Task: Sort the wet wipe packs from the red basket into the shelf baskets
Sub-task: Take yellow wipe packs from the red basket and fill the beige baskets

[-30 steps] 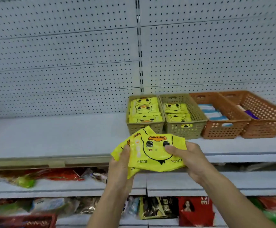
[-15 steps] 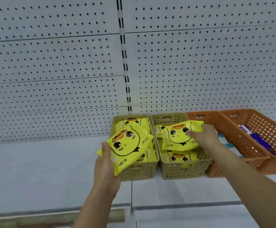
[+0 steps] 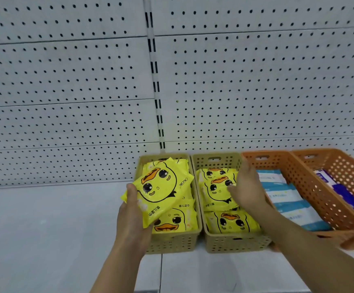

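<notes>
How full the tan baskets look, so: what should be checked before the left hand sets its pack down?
1. The left hand grips the yellow duck pack: ok.
2. That pack is over the left tan basket, which holds matching packs: ok.
3. Room in that basket: cannot tell; its contents reach near the rim.
4. The right hand is outside that basket: ok; it rests on the stacked packs in the second tan basket.
5. The right hand is free of any pack: cannot tell.

Four baskets (image 3: 171, 244) stand in a row on the shelf (image 3: 45, 229), packs (image 3: 231, 223) inside, pegboard (image 3: 66, 81) behind.
</notes>
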`<state>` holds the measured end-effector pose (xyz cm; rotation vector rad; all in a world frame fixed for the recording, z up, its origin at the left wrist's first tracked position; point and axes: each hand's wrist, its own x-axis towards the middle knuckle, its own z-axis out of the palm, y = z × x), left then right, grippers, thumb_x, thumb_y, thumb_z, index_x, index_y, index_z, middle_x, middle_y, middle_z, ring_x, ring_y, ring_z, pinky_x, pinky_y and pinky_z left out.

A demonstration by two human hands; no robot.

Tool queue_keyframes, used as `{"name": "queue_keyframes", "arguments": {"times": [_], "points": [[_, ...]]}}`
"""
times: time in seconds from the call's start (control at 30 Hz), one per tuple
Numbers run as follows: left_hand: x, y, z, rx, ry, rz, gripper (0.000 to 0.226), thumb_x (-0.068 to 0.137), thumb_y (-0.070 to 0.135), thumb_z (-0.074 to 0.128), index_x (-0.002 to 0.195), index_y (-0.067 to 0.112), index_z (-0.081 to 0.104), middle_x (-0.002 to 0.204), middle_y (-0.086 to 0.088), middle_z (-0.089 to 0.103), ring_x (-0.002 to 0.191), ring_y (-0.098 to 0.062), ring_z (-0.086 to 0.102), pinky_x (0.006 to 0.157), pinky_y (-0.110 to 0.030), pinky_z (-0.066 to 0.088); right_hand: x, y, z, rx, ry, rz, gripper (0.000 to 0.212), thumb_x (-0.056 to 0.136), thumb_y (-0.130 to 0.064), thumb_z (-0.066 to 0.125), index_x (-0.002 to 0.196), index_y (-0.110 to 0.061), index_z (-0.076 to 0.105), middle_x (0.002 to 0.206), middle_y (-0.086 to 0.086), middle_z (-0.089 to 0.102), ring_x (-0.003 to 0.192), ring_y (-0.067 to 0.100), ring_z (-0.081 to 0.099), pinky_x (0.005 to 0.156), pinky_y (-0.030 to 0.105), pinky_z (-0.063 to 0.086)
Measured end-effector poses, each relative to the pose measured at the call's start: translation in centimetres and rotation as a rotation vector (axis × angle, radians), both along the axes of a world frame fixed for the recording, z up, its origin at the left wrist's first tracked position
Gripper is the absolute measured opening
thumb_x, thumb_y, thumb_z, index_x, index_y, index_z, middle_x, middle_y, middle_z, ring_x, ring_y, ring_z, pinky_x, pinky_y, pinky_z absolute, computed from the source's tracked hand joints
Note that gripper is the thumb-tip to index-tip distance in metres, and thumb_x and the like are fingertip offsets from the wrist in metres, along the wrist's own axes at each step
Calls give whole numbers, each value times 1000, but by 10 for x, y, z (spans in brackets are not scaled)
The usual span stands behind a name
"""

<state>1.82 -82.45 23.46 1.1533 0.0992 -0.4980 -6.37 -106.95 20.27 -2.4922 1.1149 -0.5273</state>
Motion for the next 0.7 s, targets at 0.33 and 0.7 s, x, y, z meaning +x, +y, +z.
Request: {"name": "queue_keyframes", "arguments": {"times": [0.33,0.7], "points": [[2,-26,0,63,16,-9,42,94,58,44,116,29,64,106,3,75,103,-24,69,78,-42,57,1,-10,-30,384,639,414,69,99,-43,36,150,-37,-11,157,3,-26,146,32,-15,117,51,7],[-24,-63,19,400,-198,-262,81,84,79,31,143,25,39,142,3,45,130,-24,43,107,-52,36,-5,2,72,251,-130,647,51,76,-62,64,123,-44,56,127,-25,53,122,-1,44,103,29,35]]}}
